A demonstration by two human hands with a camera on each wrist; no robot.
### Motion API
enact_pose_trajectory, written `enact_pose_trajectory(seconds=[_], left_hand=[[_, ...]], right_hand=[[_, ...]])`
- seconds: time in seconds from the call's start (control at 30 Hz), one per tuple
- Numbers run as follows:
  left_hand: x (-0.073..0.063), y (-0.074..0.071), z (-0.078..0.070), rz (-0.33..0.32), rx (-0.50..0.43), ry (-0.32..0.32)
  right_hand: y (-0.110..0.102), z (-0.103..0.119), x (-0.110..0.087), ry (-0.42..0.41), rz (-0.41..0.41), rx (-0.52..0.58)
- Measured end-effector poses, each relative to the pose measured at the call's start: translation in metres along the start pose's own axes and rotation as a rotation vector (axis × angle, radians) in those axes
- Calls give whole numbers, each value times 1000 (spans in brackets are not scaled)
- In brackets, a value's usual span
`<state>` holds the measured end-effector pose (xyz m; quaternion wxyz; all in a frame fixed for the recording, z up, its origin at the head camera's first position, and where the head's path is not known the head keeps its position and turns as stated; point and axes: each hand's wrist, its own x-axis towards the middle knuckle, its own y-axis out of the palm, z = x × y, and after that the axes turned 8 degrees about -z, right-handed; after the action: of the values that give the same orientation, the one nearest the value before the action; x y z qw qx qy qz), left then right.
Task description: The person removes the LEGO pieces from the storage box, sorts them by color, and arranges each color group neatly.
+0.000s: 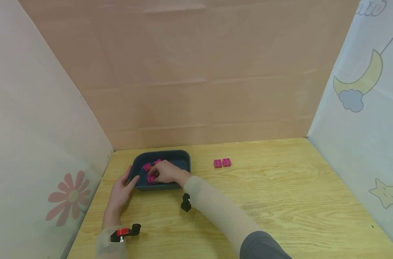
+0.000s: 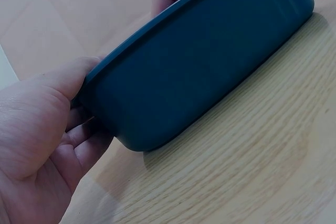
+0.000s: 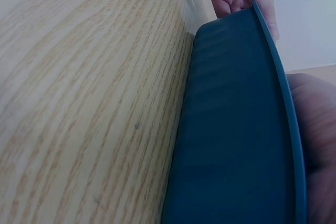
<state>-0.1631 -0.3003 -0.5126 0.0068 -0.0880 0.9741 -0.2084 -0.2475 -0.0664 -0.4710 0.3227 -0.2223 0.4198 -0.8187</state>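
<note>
A dark blue plastic container (image 1: pixel 141 187) stands at the left of the table. My left hand (image 1: pixel 121 189) grips its left end, with the thumb over the rim and the fingers along the outside wall (image 2: pixel 189 72). My right hand (image 1: pixel 166 172) reaches down into the container, fingers bent among pink toy building bricks. One pink brick (image 1: pixel 151 179) lies right at its fingertips; whether they pinch it is hidden. Further pink bricks (image 1: pixel 146 166) lie behind it, beside a small orange spot (image 1: pixel 151 168) partly covered by the fingers. In the right wrist view the container wall hides the right fingertips.
Two pink bricks (image 1: pixel 222 163) sit side by side on the wooden table (image 1: pixel 280 190), to the right of the container. A brown paper backdrop (image 1: pixel 202 90) rises behind the table, with pale printed sheets (image 1: pixel 355 144) at both sides.
</note>
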Motion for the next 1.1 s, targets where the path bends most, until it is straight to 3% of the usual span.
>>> enact_pose_trajectory(seconds=[0.37,0.63,0.87,1.1], left_hand=[[-1,-2,-1,7,5,-11],[-2,-1,-2,5,-1,-25],[-1,-1,-2,6,-8,-27],[-1,0,-4,13,-6,-32]], right_hand=[[1,-7,-4,27,-62,81],[-1,-10,-11,-4,-109,119],[-5,-8,-15,-80,-170,104],[-7,-10,-19,-70,-194,163]])
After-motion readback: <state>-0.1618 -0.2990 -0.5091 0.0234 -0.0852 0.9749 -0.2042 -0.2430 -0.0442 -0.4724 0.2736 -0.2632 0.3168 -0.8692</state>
